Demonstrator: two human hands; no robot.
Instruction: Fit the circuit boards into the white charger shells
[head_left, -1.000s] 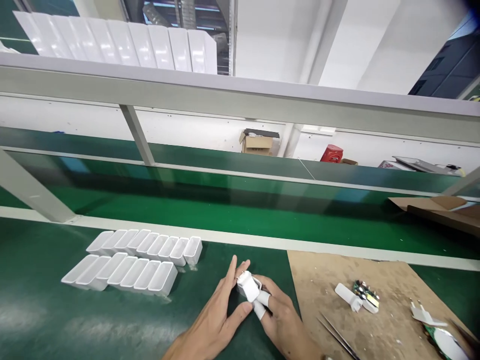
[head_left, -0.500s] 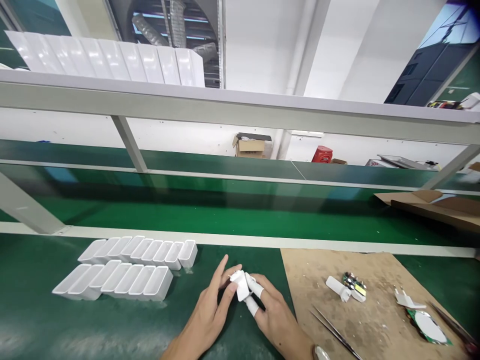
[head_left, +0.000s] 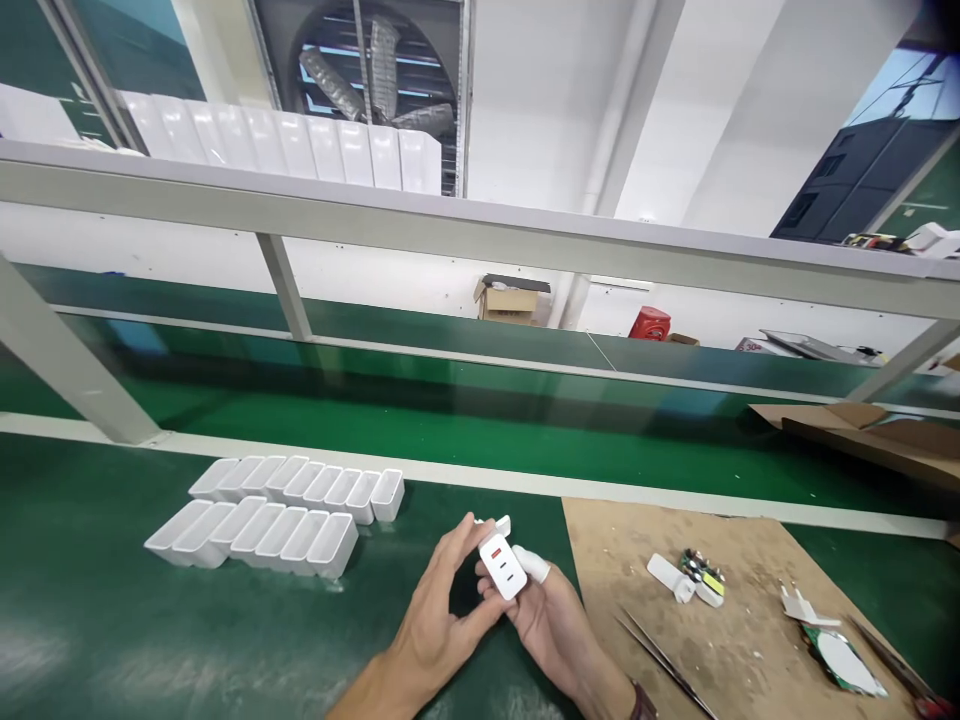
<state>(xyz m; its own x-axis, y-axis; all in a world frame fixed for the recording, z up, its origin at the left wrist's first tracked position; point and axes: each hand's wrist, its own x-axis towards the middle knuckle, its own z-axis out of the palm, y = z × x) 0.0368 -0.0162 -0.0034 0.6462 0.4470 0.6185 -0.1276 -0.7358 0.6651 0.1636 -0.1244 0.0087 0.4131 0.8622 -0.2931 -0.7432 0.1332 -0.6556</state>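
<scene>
A white USB charger (head_left: 503, 567) is held between both hands above the green bench, its port face with one red-orange port and two dark slots turned up toward me. My left hand (head_left: 442, 610) grips it from the left, thumb at its lower edge and fingers behind its top. My right hand (head_left: 551, 620) cradles it from the right, with a white cover on a finger that presses the charger's side. Part of another white piece (head_left: 503, 524) shows behind the charger's upper end; whether it is attached I cannot tell.
Two rows of white open cases (head_left: 255, 535) stand at left. On the brown board (head_left: 630, 570) lie tweezers (head_left: 667, 662), a circuit board with white parts (head_left: 701, 575), a white plug piece (head_left: 806, 607), a green board (head_left: 844, 660) and a dark-tipped tool (head_left: 892, 660). A conveyor (head_left: 450, 440) runs behind.
The charger has been turned in my hands, so its port face now shows. Both hands have shifted their grip around it. The whole view has swung slightly to the left.
</scene>
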